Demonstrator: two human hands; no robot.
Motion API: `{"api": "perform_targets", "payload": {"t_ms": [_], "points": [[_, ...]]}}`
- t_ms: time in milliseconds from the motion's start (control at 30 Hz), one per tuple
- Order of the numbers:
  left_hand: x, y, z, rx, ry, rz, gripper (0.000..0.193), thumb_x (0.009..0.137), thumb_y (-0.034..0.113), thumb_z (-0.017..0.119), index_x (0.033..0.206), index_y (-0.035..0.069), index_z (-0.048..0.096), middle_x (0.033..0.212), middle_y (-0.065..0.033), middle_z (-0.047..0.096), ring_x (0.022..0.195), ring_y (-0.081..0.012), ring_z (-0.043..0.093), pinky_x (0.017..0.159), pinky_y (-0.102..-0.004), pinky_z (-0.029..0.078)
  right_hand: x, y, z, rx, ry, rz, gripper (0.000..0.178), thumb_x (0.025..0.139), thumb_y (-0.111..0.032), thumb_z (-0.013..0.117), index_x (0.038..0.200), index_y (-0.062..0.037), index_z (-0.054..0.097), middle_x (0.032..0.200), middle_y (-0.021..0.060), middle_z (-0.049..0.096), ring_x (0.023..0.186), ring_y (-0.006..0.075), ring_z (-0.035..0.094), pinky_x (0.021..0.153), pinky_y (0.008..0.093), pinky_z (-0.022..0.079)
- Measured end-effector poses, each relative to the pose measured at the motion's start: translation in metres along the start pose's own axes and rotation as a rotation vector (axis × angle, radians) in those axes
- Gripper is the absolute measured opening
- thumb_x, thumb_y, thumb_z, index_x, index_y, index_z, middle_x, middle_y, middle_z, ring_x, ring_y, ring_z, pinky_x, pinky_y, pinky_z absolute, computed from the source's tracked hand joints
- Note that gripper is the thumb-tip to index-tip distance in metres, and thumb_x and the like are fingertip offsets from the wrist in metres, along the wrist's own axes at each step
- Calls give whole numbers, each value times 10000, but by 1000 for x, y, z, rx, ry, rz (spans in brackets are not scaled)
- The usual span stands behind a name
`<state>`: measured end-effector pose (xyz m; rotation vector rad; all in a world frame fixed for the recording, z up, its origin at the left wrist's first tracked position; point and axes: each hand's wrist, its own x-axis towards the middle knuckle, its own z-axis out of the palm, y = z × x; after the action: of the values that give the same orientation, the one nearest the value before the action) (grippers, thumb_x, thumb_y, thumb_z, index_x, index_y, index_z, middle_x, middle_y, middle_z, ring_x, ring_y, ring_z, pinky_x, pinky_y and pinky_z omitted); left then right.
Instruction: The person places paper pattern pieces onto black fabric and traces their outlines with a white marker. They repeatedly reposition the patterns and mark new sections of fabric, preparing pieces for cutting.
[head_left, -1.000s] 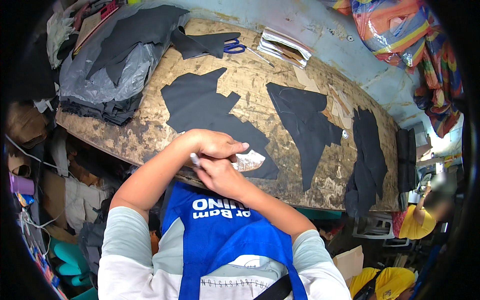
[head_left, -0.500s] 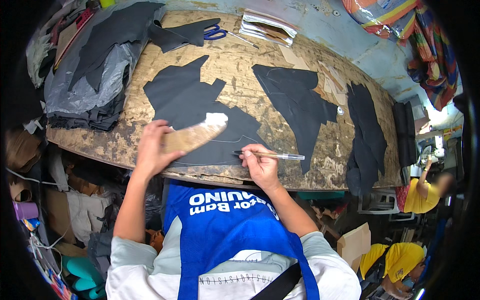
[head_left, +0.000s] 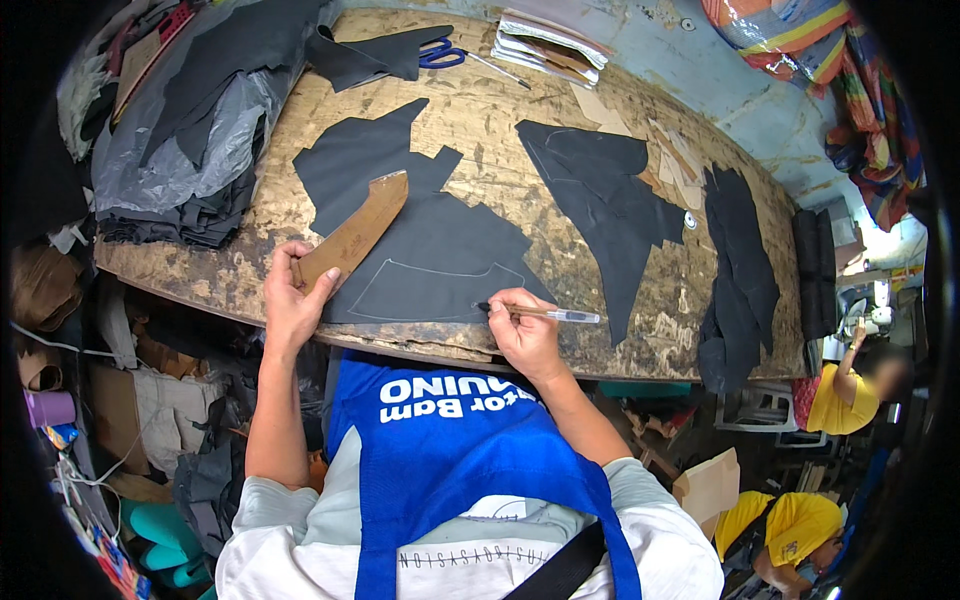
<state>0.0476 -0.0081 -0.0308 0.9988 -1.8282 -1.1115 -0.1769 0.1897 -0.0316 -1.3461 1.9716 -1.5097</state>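
Workbench (head_left: 490, 140) of worn wood, blotched dark and pale. At its left end, stacked dark sheets (head_left: 170, 228) with crumpled clear plastic (head_left: 240, 130). Pale blue wall (head_left: 660, 60) behind, stained; striped bags (head_left: 780, 40) upper right; person in yellow (head_left: 840, 398) off right end. Left hand (head_left: 292, 300) pinches lower end of curved brown template (head_left: 362, 225), slanted over dark cut piece (head_left: 450, 235); contact unclear. Pale outline (head_left: 437, 272) on piece. Right hand (head_left: 520, 330) pinches pen (head_left: 545, 313), dark tip over piece near lower edge.

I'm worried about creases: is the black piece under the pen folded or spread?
Spread: the black piece lies flat, jagged outline and white line visible.
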Motion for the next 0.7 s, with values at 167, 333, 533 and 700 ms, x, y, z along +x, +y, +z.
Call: {"api": "perform_targets", "payload": {"t_ms": [167,333,533,700], "points": [[-4,4,-5,-191,152,-58,231,814,-36,648,959,44,487,929,-61,564,888,-120,543,795,-254,456,1,-1,-2,377,150,189,100,907,-70,558,898,14,612,692,55,615,575,84,560,521,201,456],[-18,40,3,52,-116,649,232,510,-86,655,669,63,577,820,-65,601,838,-277,609,781,-398,500,5,-8,-15,882,70,459,198,950,-117,518,1069,37,559,901,142,638,737,175,635,635,264,529],[-9,58,25,152,-350,664,446,517,274,842,870,77,655,967,-102,614,974,-320,583,847,-433,466,0,-7,-35,727,-104,345,313,750,82,657,1046,22,577,963,105,638,865,144,617,791,269,515],[89,36,27,697,173,13,1005,556,497,838,1281,-62,422,1106,-252,603,1054,-395,574,912,-428,451,11,12,-66,628,315,256,322,751,111,660,1041,8,568,956,81,620,857,137,602,808,264,498]]}}
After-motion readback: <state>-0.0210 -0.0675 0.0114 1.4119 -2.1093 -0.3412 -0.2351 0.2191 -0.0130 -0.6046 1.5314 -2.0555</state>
